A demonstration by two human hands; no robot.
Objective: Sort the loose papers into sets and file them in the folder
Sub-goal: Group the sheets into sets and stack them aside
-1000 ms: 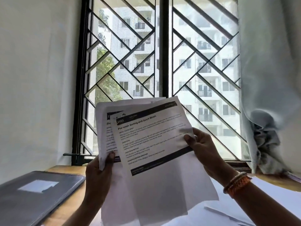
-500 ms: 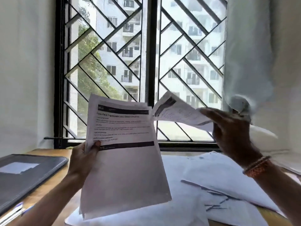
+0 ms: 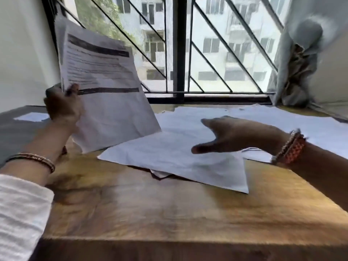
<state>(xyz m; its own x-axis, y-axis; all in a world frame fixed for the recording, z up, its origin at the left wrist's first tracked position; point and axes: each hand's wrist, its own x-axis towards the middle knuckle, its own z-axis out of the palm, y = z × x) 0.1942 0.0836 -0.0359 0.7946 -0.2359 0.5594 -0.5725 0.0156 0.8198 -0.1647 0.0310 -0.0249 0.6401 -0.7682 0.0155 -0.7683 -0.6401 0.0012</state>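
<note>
A room in a home or flat: a wooden desk (image 3: 169, 210) against a barred window (image 3: 180, 49), curtain (image 3: 301, 59) at right, apartment blocks (image 3: 216, 44) far outside.

From my remote feed, motion blur smears the print on the held sheets (image 3: 105, 87); I can make out dark bars but no words. The left hand (image 3: 63, 108) covers their lower left corner, and I cannot count the sheets behind the front one. The grey folder (image 3: 17, 129) runs off the left edge, partly behind that hand. The right hand (image 3: 233, 135) is blurred, hiding part of the loose papers (image 3: 169, 157) on the counter (image 3: 169, 213). Crumpled paper beneath them barely shows. The curtain (image 3: 301, 63) is cropped at right.
</note>
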